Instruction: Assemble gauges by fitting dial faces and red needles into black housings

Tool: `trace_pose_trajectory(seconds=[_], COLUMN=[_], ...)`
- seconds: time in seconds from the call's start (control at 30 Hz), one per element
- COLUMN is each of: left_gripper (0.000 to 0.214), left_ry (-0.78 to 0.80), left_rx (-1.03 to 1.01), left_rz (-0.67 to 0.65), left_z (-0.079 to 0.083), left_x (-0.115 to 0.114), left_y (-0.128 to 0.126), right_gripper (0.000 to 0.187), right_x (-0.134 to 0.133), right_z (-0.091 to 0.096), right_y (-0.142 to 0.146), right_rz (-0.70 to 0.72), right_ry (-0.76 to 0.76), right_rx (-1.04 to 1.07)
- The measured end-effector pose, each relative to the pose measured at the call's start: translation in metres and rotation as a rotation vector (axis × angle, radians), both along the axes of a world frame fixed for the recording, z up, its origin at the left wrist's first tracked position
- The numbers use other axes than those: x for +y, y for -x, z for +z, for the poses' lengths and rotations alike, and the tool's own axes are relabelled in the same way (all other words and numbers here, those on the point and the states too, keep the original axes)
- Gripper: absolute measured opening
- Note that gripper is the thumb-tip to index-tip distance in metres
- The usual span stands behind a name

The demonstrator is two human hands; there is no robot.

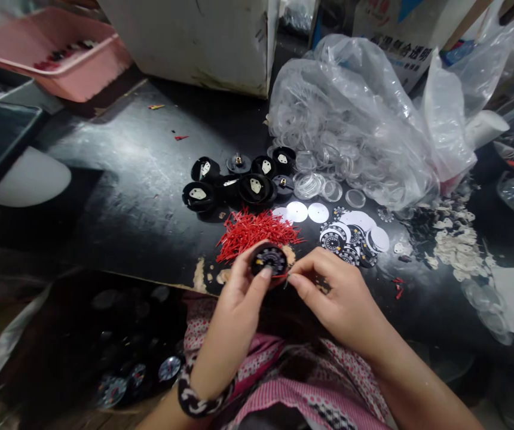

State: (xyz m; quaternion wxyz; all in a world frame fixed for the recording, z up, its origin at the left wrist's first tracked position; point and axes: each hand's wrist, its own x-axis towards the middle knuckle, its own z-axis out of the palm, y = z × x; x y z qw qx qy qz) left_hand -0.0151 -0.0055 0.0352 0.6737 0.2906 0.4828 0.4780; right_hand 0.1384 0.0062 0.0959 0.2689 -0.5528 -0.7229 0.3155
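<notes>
A person's left hand (241, 292) grasps a round black gauge (269, 259), thumb on its face, over the near edge of the black worktop (135, 179). The right hand (340, 289), at the gauge's 4 o'clock, pinches what looks like 1 thin red pointer (279, 276) between its fingers (304, 267). From the gauge: a red heap (254, 235) at 11 o'clock, black cases (257, 197) beyond, dial discs (358, 221) at 2, a clear bag (351, 89) at 1.
</notes>
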Motion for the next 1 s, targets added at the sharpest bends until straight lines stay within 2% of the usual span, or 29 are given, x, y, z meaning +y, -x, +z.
trace_pose_trajectory(seconds=[0.17, 0.3, 0.47, 0.67, 0.73, 0.8, 0.9, 1.0], left_gripper=[0.027, 0.027, 0.020, 0.018, 0.018, 0.020, 0.031, 0.041], left_ry=[-0.063, -0.077, -0.183, -0.256, -0.207, -0.119, 0.001, 0.047], left_rx=[0.005, 0.086, 0.245, 0.407, 0.364, 0.234, 0.027, 0.010], left_rz=[-0.091, -0.132, -0.111, -0.100, -0.116, -0.153, -0.190, -0.199], left_z=[0.003, 0.012, 0.020, 0.022, 0.021, 0.019, 0.017, 0.015], left_x=[0.002, 0.000, 0.000, -0.002, -0.001, 0.001, 0.004, 0.004], left_y=[-0.013, -0.011, -0.008, -0.004, -0.003, -0.002, 0.002, 0.004], right_gripper=[0.011, 0.012, 0.015, 0.019, 0.022, 0.024, 0.007, 0.011], right_x=[0.002, 0.002, -0.001, -0.006, -0.005, -0.003, 0.002, 0.008], right_z=[0.001, 0.002, 0.005, 0.003, 0.003, 0.003, 0.004, 0.003], right_y=[0.000, -0.004, -0.004, 0.003, 0.003, 0.002, -0.002, -0.004], right_rz=[-0.014, -0.014, -0.013, -0.039, -0.044, -0.032, 0.038, 0.125], right_ry=[-0.007, 0.021, 0.054, 0.063, 0.075, 0.063, -0.073, -0.212], right_rx=[-0.130, -0.127, -0.028, -0.086, -0.093, -0.102, -0.143, -0.282])
